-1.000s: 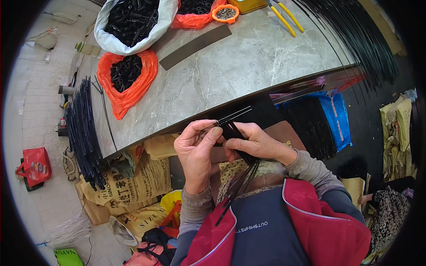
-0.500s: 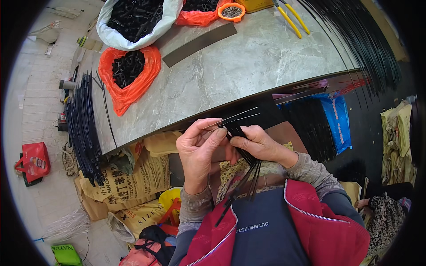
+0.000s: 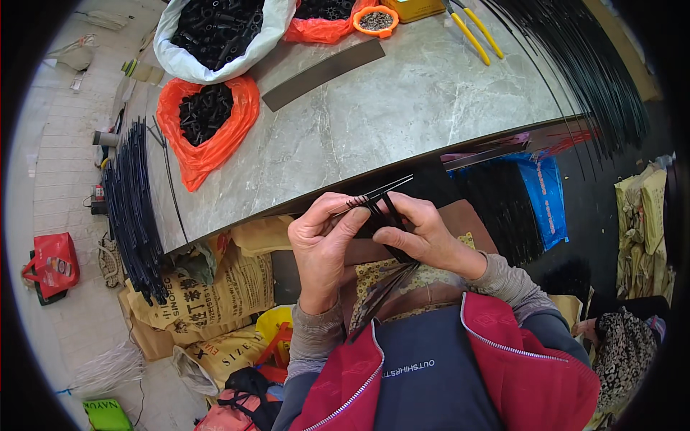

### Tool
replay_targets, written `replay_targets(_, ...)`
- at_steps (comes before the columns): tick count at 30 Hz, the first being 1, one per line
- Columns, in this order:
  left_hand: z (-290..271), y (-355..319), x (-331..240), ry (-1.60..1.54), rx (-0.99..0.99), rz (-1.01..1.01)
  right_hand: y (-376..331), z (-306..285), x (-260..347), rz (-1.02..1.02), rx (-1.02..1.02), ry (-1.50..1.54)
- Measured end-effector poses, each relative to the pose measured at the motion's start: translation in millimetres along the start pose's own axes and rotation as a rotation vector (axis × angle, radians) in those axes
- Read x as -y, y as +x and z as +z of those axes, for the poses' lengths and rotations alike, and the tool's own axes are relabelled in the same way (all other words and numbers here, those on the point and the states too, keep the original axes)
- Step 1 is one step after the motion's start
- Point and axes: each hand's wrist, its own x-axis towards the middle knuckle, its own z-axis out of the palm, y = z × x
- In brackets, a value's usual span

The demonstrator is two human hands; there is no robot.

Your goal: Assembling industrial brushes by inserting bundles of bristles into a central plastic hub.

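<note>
As a pair of thin wires [image 3: 394, 183] is pinched between the thumb and fingertips of the left hand [image 3: 320, 233], a bundle of black strips [image 3: 381, 293] is held in the right hand [image 3: 431, 237], just off the near edge of a grey counter [image 3: 388, 122]. The left hand is closed narrow on the wires, presumably so that they are kept steady; their free ends are pointed up and to the right, toward the counter's edge. The strips are gripped between the right thumb and the fingers behind, seemingly so that they are kept together, and their lower ends are left to hang over a flowered cloth [image 3: 369, 271] on the lap. Whether the strips are threaded on the wires cannot be told. Both hands are turned inward, fingertips nearly met, with the forearms angled up from below, a pose probably suited to close work. At the counter's left end, a white sack [image 3: 169, 54] and a red bag [image 3: 198, 161] are set with mouths spread wide, likely so that the black parts inside can be reached. Black rods [image 3: 596, 79] are laid along the right end, their tips hung past the near corner.
</note>
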Motion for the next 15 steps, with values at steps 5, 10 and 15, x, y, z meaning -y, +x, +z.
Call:
replay_targets(5,2.2,0.5,-0.3,-0.044,0.007,-0.007,-3.8,6.3,-6.0,0.008,-0.088,0.056)
replay_targets(10,-2.2,1.0,2.5,0.009,0.037,0.031,-2.7,8.1,1.4,0.058,-0.123,0.113)
replay_targets(15,2.2,-1.9,0.5,-0.046,0.009,0.023,-6.7,6.1,-0.9,0.116,-0.091,0.152)
